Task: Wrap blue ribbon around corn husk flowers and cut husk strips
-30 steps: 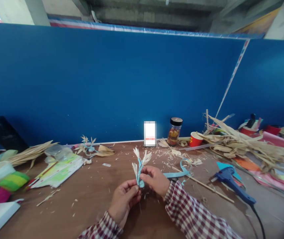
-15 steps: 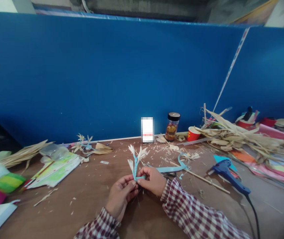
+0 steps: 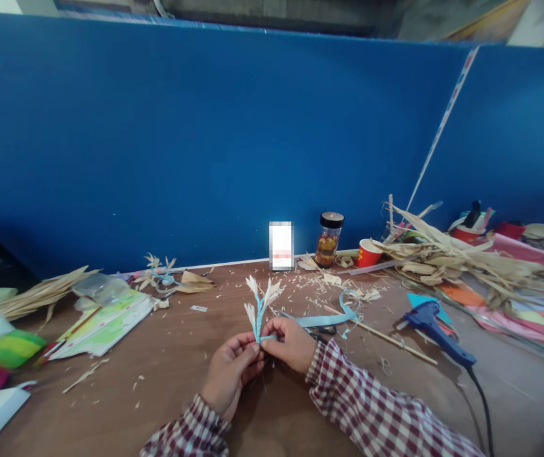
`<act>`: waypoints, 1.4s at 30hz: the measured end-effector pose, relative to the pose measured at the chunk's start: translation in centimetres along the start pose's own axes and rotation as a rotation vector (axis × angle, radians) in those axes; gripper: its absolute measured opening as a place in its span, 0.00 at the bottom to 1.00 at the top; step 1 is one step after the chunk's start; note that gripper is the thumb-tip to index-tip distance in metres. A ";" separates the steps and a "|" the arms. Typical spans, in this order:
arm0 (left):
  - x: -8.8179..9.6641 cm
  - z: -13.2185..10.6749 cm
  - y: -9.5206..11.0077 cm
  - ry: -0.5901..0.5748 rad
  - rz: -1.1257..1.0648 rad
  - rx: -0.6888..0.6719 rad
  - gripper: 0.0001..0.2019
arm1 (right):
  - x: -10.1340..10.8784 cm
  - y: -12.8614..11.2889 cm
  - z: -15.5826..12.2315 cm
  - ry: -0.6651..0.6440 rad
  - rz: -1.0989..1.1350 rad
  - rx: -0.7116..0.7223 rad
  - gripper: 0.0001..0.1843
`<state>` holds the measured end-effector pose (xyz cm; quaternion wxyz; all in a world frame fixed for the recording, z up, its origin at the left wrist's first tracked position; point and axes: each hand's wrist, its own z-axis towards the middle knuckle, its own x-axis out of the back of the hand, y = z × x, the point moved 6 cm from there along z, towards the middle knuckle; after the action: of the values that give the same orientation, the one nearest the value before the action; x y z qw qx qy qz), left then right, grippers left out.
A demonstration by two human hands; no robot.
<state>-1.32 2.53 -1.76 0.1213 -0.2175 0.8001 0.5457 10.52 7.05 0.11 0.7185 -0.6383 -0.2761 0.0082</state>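
Both hands meet over the brown table [image 3: 167,362], holding a small sprig of pale husk flowers [image 3: 259,303] on a stem wound in light blue ribbon. My left hand [image 3: 230,372] pinches the bottom of the stem. My right hand [image 3: 291,343] grips the stem beside it, fingers closed, with the blue ribbon [image 3: 333,317] trailing from it to the right across the table. The flower tips stand upright above my fingers.
A blue glue gun [image 3: 436,330] with a black cord lies at right near a thin wooden stick [image 3: 386,337]. Dried husks [image 3: 462,263] are piled at back right by a red cup [image 3: 367,252] and a jar [image 3: 329,239]. Papers, husk strips and coloured rolls sit left.
The view has tilted slightly, so everything sits a little higher and to the left. The sprig is held lower in my fingers, and the ribbon now runs out flat from my right hand.
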 end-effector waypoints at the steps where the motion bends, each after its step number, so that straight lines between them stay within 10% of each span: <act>1: 0.0 -0.1 0.0 0.006 0.001 0.002 0.13 | 0.0 0.0 0.0 0.001 0.027 -0.002 0.08; 28: 0.4 -0.1 0.4 0.092 0.237 -0.183 0.15 | -0.5 -0.7 -1.1 0.152 -0.126 -0.149 0.06; 42: 0.6 0.3 0.6 0.118 0.089 -0.063 0.10 | 1.3 -1.6 -1.0 0.022 -0.425 0.085 0.06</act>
<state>-2.13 2.81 -1.67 0.0427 -0.2173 0.7971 0.5617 11.52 6.35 2.04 0.7332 -0.5349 -0.3962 -0.1388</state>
